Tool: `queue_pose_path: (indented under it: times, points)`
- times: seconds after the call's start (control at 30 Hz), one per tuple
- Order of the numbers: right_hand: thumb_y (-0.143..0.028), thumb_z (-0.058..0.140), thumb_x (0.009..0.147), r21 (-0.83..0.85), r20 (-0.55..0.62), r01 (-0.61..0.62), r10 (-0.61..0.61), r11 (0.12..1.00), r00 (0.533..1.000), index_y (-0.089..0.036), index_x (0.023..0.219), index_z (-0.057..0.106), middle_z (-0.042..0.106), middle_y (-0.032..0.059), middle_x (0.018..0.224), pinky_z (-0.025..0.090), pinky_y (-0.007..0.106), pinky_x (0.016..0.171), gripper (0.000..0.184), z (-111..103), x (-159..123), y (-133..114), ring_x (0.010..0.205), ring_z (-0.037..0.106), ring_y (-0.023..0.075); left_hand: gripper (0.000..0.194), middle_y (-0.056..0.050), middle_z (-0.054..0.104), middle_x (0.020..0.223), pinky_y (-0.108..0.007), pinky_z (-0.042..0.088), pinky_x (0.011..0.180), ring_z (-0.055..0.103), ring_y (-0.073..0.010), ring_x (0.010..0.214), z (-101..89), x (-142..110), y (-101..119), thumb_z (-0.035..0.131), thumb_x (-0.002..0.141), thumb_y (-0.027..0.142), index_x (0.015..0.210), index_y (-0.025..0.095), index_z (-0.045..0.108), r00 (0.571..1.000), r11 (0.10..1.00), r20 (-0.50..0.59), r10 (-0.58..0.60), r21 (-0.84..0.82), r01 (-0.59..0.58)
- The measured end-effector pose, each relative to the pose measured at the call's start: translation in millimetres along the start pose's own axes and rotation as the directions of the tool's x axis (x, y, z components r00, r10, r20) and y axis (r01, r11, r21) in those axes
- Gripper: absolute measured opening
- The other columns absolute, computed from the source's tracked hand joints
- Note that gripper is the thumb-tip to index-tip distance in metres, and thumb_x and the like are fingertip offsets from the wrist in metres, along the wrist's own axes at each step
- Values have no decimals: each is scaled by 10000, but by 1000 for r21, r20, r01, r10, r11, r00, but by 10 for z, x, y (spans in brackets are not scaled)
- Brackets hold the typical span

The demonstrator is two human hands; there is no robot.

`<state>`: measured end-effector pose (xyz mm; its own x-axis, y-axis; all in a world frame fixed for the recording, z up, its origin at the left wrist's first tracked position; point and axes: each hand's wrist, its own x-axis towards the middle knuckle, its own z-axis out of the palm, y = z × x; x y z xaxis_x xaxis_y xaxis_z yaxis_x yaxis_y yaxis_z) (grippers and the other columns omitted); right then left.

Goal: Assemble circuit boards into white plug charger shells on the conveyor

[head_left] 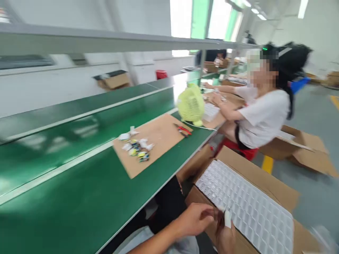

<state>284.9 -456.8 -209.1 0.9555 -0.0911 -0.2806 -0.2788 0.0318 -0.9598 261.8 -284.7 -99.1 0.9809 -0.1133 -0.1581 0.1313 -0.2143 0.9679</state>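
Note:
My right hand [225, 238] is closed around a small white plastic piece [227, 218] that sticks up between its fingers. Close beside it on the left, my left hand [196, 218] has its fingers curled in towards the right hand. The left fingertips are blurred and dark, and whatever they pinch is hidden. Both hands are over the near edge of an open cardboard box [265, 176]. Inside the box lies a white plastic tray [249, 204] with rows of small cells.
On the green bench [87, 208], a cardboard sheet [161, 135] carries small circuit parts with white pieces [137, 148] and red-handled pliers [183, 130]. A yellow-green fan [191, 105] stands beyond. A co-worker [265, 106] sits to the right, near another open box [299, 144].

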Motion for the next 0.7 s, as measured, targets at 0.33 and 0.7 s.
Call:
queue_pose_path:
  times: [0.33, 0.7]
  points:
    - [-470, 682, 902, 237, 818, 304, -358, 923, 450, -261, 1080, 788, 767, 76, 1128, 568, 395, 970, 295, 1930, -970, -1732, 1064, 703, 258, 222, -49, 754, 877, -256, 513, 732, 633, -168, 750, -1074, -1382, 934, 570, 940, 301, 937, 187, 760, 706, 995, -703, 86, 93, -29]
    - [-223, 427, 947, -199, 836, 894, -406, 401, 368, -108, 1112, 702, 709, 193, 1111, 458, 456, 1037, 341, 3206, 608, -2268, 1151, 614, 318, 531, -25, 768, 1126, -316, 607, 718, 715, -268, 922, -1818, -2563, 628, 579, 775, 683, 1096, 305, 769, 367, 853, -914, -171, 49, 520]
